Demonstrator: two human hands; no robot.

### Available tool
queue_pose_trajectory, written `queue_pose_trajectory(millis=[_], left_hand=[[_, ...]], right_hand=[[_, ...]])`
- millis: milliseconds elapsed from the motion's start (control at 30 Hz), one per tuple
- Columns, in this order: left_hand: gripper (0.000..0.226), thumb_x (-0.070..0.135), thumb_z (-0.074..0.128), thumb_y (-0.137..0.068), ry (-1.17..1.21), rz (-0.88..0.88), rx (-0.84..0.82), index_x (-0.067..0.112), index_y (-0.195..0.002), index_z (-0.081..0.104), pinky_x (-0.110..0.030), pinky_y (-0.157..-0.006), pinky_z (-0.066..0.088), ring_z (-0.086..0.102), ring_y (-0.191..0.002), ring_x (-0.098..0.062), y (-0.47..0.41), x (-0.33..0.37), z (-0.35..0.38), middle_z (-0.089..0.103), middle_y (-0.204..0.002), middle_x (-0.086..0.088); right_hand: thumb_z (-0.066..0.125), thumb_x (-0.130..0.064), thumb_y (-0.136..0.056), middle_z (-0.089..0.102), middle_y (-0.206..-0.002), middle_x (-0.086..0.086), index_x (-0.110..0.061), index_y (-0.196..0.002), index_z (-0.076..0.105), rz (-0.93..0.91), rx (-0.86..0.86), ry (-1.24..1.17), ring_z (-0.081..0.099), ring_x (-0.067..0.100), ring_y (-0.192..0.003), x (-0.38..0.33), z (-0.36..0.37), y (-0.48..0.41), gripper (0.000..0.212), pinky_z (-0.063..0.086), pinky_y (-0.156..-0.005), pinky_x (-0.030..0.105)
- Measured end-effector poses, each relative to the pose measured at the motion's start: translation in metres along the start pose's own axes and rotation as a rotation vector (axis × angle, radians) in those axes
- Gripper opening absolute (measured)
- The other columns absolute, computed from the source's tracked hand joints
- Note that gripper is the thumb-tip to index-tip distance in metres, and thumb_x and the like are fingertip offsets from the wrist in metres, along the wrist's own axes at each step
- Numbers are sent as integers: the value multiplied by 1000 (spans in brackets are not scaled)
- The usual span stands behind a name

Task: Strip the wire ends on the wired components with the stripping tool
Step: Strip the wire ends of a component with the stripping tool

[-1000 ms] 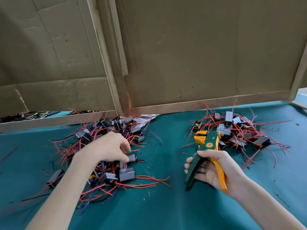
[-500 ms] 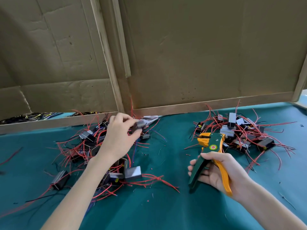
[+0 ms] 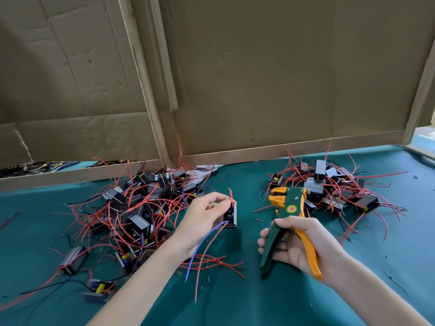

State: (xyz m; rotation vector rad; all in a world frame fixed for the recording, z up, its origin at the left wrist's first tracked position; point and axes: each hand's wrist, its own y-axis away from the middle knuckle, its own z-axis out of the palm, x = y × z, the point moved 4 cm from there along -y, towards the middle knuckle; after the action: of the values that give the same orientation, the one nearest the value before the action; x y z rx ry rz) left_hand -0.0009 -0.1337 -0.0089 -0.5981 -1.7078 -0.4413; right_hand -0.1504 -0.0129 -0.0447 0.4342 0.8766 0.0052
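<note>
My left hand [image 3: 202, 220] holds a small black wired component [image 3: 231, 215] above the green table, pinching one of its red wires upright between thumb and fingers. A blue wire and red wires hang down from it. My right hand [image 3: 296, 245] grips the green and orange stripping tool [image 3: 286, 217] by its handles, jaws pointing up and a little left, a short gap right of the component. A large pile of wired components [image 3: 138, 208] lies to the left, a second pile [image 3: 329, 191] to the right behind the tool.
The green table cover [image 3: 247, 297] runs to a cardboard and wood partition [image 3: 259, 90] at the back. Loose components [image 3: 73, 260] and stray wire bits lie at the near left. More wires show through the gap under the left partition [image 3: 35, 167].
My left hand has drawn a component out of the left pile and brought it right, toward the tool. My right hand has held the tool nearly still.
</note>
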Motion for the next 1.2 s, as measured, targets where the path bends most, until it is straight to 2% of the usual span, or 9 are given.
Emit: queue_pose_trajectory(millis=[100,167,267,333,467,600,767,967,1200], left_hand=[[18,9,48,-98,393,-134,2,9,-95,66,-38,-68,60,68,-84,-27,2,-4,4,58,-88,-11],[20,7,45,-99,508,-139,0,5,-99,65,-34,-59,59,70,-82,-27,2,1,5,56,-92,-14],[22,12,53,-96,357,-42,36,16,-86,72,-24,-50,53,67,-70,-12,3,11,0,59,-86,-8],[21,13,59,-93,250,44,57,20,-80,74,-23,-47,50,64,-67,-9,4,19,-5,62,-83,-2],[14,9,63,-89,112,193,54,17,-81,71,-23,-45,50,61,-65,-6,7,33,-12,60,-69,8],[5,6,64,-88,46,255,-12,10,-86,66,-23,-48,51,57,-66,-7,10,38,-11,55,-67,4],[11,6,62,-90,-96,313,-147,15,-83,64,-22,-49,48,45,-61,-6,14,45,-10,49,-65,10],[4,15,66,-88,-161,301,-189,14,-84,65,-23,-48,45,39,-61,-9,14,46,-12,43,-75,-19],[7,14,68,-85,-193,277,-242,20,-81,67,-24,-45,45,46,-70,-14,17,49,-15,51,-86,-26]], right_hand=[[60,-7,-71,64,-79,27,5,-78,59,31,-61,7,66,41,-67,4,4,1,14,58,-62,49],[65,-6,-66,63,-79,27,5,-77,62,57,-111,12,66,42,-67,7,7,1,15,57,-65,51],[70,2,-62,62,-79,28,3,-75,67,73,-190,30,65,43,-69,11,11,3,13,56,-69,55],[73,-4,-63,62,-79,29,1,-75,70,56,-240,39,64,43,-69,11,15,6,13,55,-72,57],[84,-8,-55,60,-79,30,-1,-82,68,7,-340,71,63,44,-69,9,22,13,32,54,-71,57],[75,-7,-61,59,-77,31,-1,-86,63,-25,-381,122,63,43,-67,6,28,19,28,55,-67,54],[74,-8,-64,60,-78,31,-2,-89,57,-55,-418,205,64,43,-68,4,30,24,30,55,-66,51],[72,-6,-71,62,-79,32,-1,-89,58,-74,-489,289,66,43,-70,6,32,29,24,55,-67,48],[71,-4,-75,60,-74,28,-1,-92,53,-84,-514,331,64,39,-66,7,32,31,25,55,-67,48]])
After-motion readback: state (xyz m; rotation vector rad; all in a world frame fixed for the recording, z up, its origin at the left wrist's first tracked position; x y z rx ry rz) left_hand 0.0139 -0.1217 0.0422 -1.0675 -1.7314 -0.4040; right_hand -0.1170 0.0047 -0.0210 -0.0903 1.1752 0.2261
